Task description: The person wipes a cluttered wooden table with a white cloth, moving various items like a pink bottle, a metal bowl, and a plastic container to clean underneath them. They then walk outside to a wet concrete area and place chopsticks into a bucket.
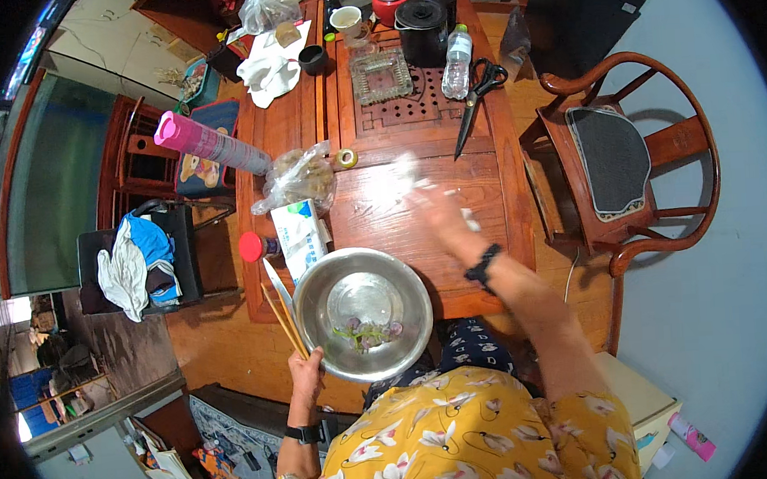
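Note:
My left hand grips the rim of a stainless steel basin at the table's front edge. A pair of wooden chopsticks is pinched in the same hand, and a knife blade rises along the basin's outer left side. Inside the basin lie green stems and small purplish pieces. My right hand, blurred, reaches low over the wooden table. White material shows beside the palm and near the fingertips; whether the hand holds it is unclear.
Left of the basin are a tissue pack, a red-lidded jar, a bagged food item and a pink spray can. Scissors, a water bottle and a black kettle stand or lie farther back. A wooden armchair is at right.

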